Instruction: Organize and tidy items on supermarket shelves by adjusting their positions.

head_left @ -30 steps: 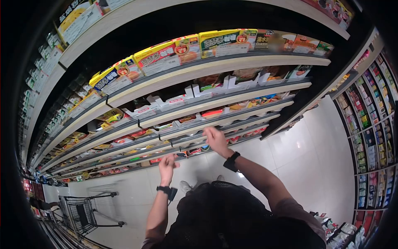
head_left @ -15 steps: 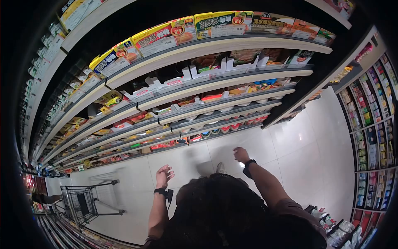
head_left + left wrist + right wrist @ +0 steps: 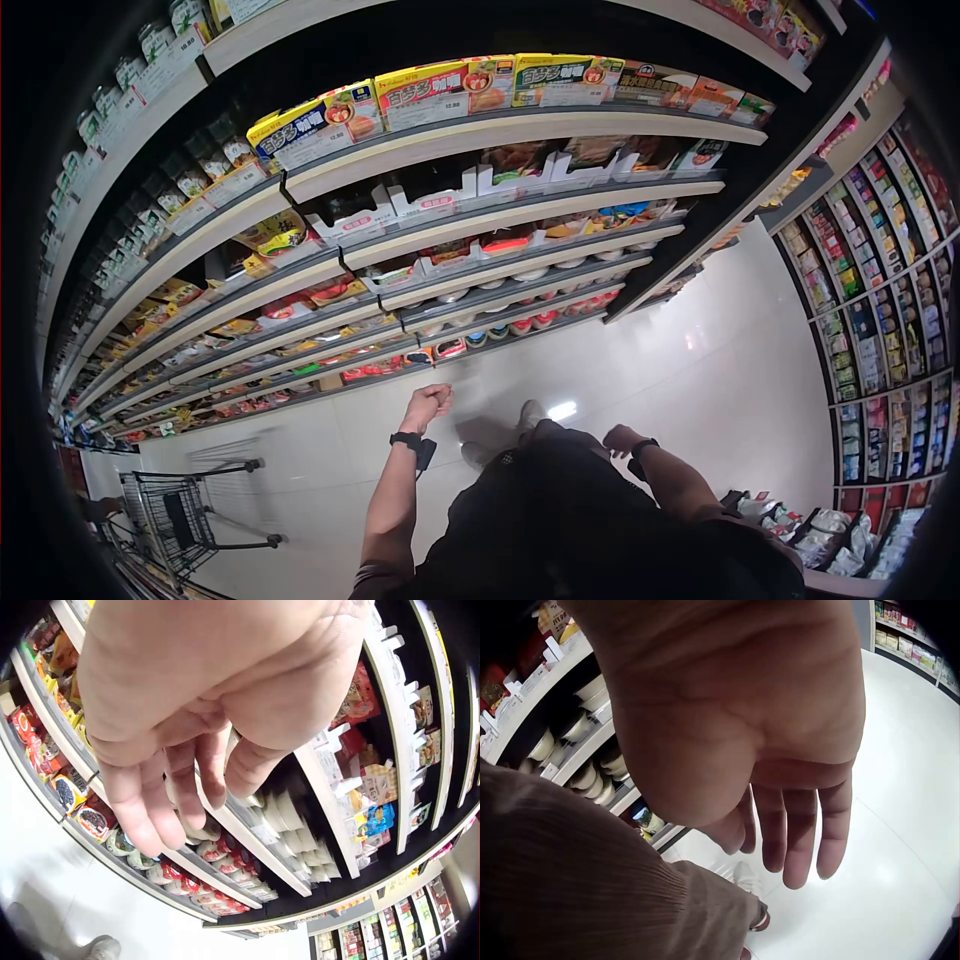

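Observation:
My left hand (image 3: 428,403) hangs in front of the lower shelves with nothing in it. In the left wrist view the fingers of this hand (image 3: 217,682) droop loosely, overlapping rows of packs and bowls. Beside my body on the right is my right hand (image 3: 624,440), lowered and holding nothing. The right wrist view shows that palm (image 3: 742,735) with fingers hanging down over the pale floor, close to my trouser leg (image 3: 592,862). Nearest to the hands stands a long shelf unit (image 3: 560,128), bearing yellow curry boxes (image 3: 435,92) on an upper shelf.
A black shopping cart (image 3: 180,515) stands on the floor at the left. Another shelf (image 3: 880,330) full of packets runs along the right side, across glossy white floor tiles (image 3: 700,370). Silvery bags (image 3: 825,535) sit low at the right, near my elbow.
My right hand has come down from before the shelves to beside my body. My left hand has shifted slightly right. A shoe has moved, and the shelves now appear a little differently angled.

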### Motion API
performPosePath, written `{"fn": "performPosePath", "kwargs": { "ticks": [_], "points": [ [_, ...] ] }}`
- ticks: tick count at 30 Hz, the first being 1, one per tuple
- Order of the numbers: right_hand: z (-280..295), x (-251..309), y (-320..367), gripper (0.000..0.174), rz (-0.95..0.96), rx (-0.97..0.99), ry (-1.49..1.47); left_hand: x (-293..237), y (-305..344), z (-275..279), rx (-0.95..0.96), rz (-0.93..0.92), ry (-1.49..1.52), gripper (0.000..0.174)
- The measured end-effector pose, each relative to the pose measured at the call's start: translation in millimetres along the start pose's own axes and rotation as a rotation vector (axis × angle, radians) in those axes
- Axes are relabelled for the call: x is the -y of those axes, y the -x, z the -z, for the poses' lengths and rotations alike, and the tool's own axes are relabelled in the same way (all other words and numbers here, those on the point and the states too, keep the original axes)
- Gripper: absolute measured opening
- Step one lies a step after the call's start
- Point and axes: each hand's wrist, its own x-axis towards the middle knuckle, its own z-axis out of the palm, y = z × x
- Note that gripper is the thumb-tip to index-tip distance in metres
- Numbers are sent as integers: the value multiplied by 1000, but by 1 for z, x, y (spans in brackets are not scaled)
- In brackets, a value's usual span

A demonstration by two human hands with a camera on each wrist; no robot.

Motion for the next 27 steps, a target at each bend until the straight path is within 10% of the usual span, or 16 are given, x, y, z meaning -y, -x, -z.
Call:
{"fn": "performPosePath", "kwargs": {
  "ticks": [5, 12, 19, 25, 27],
  "points": [
    [47, 2, -61, 24, 174, -194, 194, -36, -7, -42, 43, -122, -218, 35],
    [125, 54, -75, 30, 749, -317, 266, -217, -40, -147, -192, -724, -395, 58],
    [200, 3, -96, 31, 591, -272, 80, -301, -130, -182, -522, -363, -758, 50],
    [242, -35, -99, 29, 470, -240, 29, -268, -228, -165, -945, -932, -791, 42],
    [242, -36, -103, 30, 444, -200, -24, -275, -190, -178, -802, -686, -859, 43]
  ]
}}
